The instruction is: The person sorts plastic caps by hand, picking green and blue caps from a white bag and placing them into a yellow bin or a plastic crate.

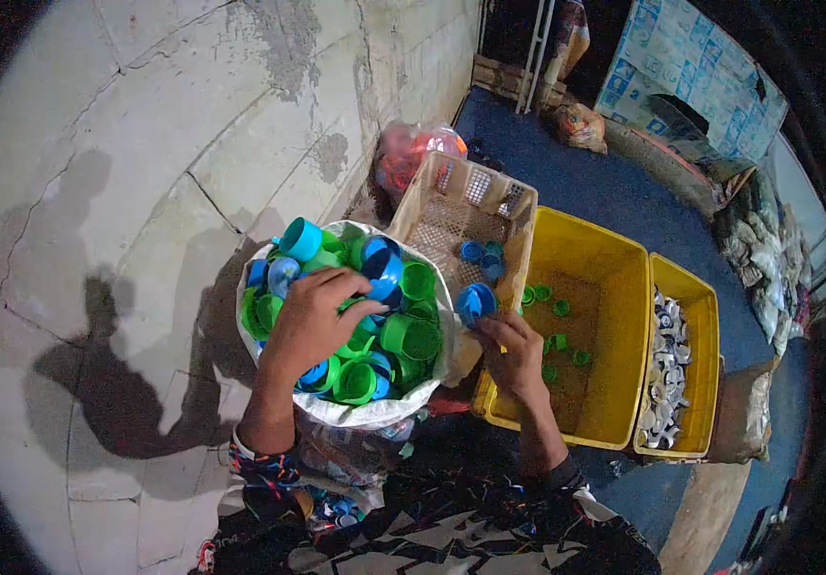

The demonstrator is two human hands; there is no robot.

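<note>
A white sack (365,414) is heaped with green and blue plastic caps. My left hand (322,311) reaches over the heap, thumb and fingers curved at the lower edge of a large blue cap (383,268). A turquoise cap (301,239) lies on top at the back, and a green cap (411,337) rests right of my left thumb. To the right of the sack, my right hand (514,355) grips a blue cap (475,303) above the front corner of a beige crate.
The beige crate (440,213) holds a few blue caps. A yellow bin (605,235) contains several green caps, and a narrower yellow bin (703,383) holds white and grey pieces. A cracked wall (164,182) stands at left; a filled bag (581,127) lies on the far floor.
</note>
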